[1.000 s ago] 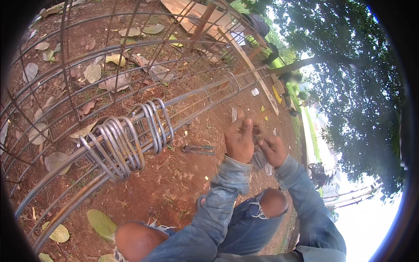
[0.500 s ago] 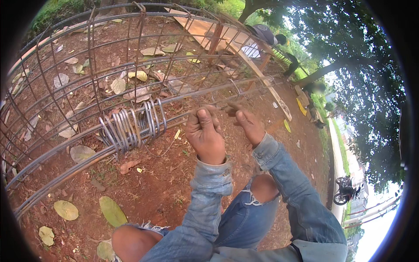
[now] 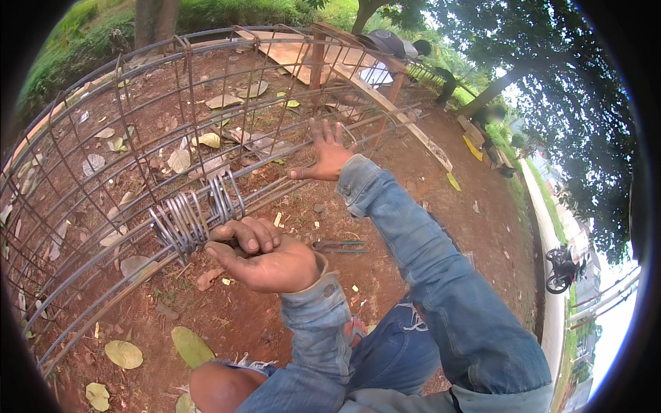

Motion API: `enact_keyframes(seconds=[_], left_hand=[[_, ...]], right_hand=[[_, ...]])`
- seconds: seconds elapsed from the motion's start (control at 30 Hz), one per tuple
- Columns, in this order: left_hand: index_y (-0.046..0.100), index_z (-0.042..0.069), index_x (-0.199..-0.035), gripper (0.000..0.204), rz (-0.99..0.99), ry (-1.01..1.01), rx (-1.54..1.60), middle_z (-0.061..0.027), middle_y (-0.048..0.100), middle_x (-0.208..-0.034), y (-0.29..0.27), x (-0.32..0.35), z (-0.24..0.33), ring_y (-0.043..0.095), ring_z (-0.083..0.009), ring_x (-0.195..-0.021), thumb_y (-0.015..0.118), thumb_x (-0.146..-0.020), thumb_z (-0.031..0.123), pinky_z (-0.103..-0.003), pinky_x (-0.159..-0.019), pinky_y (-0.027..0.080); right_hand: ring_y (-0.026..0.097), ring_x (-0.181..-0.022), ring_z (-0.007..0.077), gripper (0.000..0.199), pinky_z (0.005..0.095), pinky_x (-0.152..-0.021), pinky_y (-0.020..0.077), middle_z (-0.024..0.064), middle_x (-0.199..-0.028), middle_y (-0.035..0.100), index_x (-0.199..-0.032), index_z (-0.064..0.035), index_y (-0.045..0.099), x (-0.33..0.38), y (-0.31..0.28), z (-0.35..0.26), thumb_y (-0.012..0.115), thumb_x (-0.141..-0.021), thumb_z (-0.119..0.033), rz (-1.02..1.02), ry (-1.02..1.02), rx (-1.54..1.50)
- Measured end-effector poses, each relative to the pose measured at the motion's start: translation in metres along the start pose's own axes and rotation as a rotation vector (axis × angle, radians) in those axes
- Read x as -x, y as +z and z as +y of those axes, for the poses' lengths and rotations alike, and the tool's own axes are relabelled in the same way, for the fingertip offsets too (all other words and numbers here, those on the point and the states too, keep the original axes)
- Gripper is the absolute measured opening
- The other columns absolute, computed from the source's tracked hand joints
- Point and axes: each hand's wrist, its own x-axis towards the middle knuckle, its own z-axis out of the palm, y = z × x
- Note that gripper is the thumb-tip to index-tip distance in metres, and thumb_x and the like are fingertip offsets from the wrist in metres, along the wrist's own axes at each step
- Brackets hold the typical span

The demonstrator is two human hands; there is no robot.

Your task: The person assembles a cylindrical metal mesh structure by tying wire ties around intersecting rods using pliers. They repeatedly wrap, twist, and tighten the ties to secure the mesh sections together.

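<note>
My left hand (image 3: 268,258) is turned partly palm up beside a bunch of grey metal rebar stirrups (image 3: 182,219). Its fingers are loosely curled, the thumb stands apart, and I see nothing between them. The stirrups hang packed together round long steel bars (image 3: 110,258) on the near side of a rebar cage (image 3: 148,113). Farther along these bars my right hand (image 3: 328,155) reaches out, fingers and thumb spread, at or just above the steel. On the soil below it lies a pincer-like hand tool (image 3: 337,246) with green on its handles.
A wooden post (image 3: 317,58) and a long plank (image 3: 396,113) stand at the cage's far end. Another person (image 3: 389,43) bends over behind them. Dry leaves (image 3: 124,353) lie on the red soil. A motorbike (image 3: 561,268) is parked at the right.
My hands were close together over the bars. The left has moved left and nearer to me, beside the stirrups; the right has moved left and away, its fingers now spread. The pincer-like tool has come into view.
</note>
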Motion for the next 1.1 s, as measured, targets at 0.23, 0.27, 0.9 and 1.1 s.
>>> enact_keyframes(seconds=[0.23,0.27,0.9,1.1], left_hand=[[0.042,0.011,-0.071,0.030,0.378,-0.321,-0.454,0.0044,0.028,-0.053,-0.079,0.018,-0.073,0.028,-0.0071,-0.043,0.046,-0.089,0.035,-0.025,-0.041,0.022],[0.047,0.009,-0.079,0.027,0.500,-0.417,-0.464,0.0048,0.029,-0.054,-0.092,0.018,-0.080,0.029,-0.0068,-0.045,0.047,-0.088,0.034,-0.025,-0.042,0.024],[0.041,0.018,-0.069,0.029,0.728,-0.464,-0.068,0.0076,0.022,-0.049,-0.147,-0.062,-0.079,0.021,-0.0064,-0.040,0.046,-0.089,0.039,-0.023,-0.035,0.018],[0.049,0.013,-0.084,0.025,0.691,-0.422,-0.153,0.0065,0.028,-0.058,-0.158,-0.063,-0.084,0.022,-0.0059,-0.044,0.046,-0.089,0.037,-0.022,-0.040,0.019]], right_hand=[[-0.011,-0.134,0.0419,0.136,0.0732,-0.096,0.0058,0.0213,-0.147,-0.005,-0.143,-0.0131,-0.009,-0.013,-0.001,-0.009,0.056,-0.048,-0.085,-0.056,-0.035,-0.010],[-0.012,-0.134,0.0421,0.135,0.0738,-0.095,0.0056,0.0218,-0.147,-0.005,-0.143,-0.0130,-0.009,-0.015,0.001,-0.005,0.056,-0.049,-0.084,-0.049,-0.041,0.005],[0.035,-0.125,0.0396,0.131,0.0572,-0.102,0.0241,0.0284,-0.135,0.033,-0.140,-0.0013,-0.006,0.016,0.003,-0.120,0.081,-0.052,-0.045,0.073,-0.935,-0.043],[0.044,-0.118,0.0373,0.122,0.0441,-0.100,0.0344,0.0278,-0.130,0.038,-0.139,0.0030,0.003,0.013,-0.004,-0.119,0.081,-0.054,-0.035,0.014,-0.957,-0.104]])
